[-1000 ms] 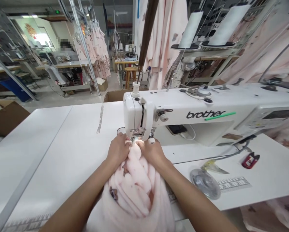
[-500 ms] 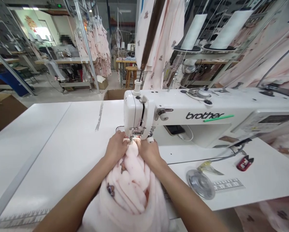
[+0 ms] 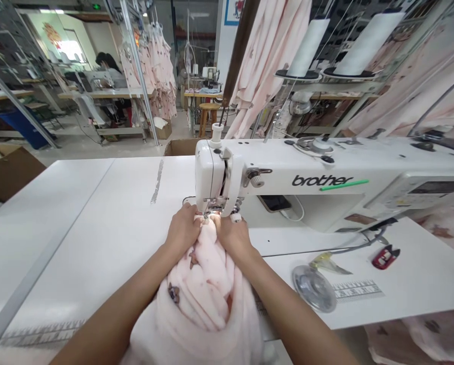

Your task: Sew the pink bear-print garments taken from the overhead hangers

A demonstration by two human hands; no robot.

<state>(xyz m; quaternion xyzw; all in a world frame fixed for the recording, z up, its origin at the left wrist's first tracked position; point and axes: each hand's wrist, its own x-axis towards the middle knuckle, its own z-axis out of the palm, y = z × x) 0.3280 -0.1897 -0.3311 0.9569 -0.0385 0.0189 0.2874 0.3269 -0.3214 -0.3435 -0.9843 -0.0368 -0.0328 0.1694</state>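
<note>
Two bare hands work side by side just in front of the presser foot (image 3: 213, 207) of a white Brother industrial sewing machine (image 3: 288, 175). The left hand (image 3: 182, 230) and the right hand (image 3: 234, 237) both curl closed over a bunched roll of pale pink plush fabric (image 3: 200, 299) printed with small brown motifs. The fingers (image 3: 192, 215) press firmly into the pile, and the gathered end of the fabric reaches up to the foot while its bulk lies on the white surface (image 3: 78, 238) toward the person.

To the right of the machine, red thread snips (image 3: 385, 256), a round clear plastic disc (image 3: 313, 288) and a translucent yellowish plastic piece (image 3: 328, 262) lie on the surface beside a printed measuring scale (image 3: 358, 290). A phone (image 3: 274, 203) sits under the machine's arm with a white cable attached. Two white thread cones (image 3: 308, 48) stand on a stand behind the machine.

Beyond it, the workshop has pink printed garments (image 3: 154, 71) hanging from racks, a wooden stool (image 3: 207, 119) and a cardboard box (image 3: 10, 172) at the left of the table. A blue bin (image 3: 25, 129) stands farther back, and a co-worker (image 3: 107, 63) sits at a distant table.
</note>
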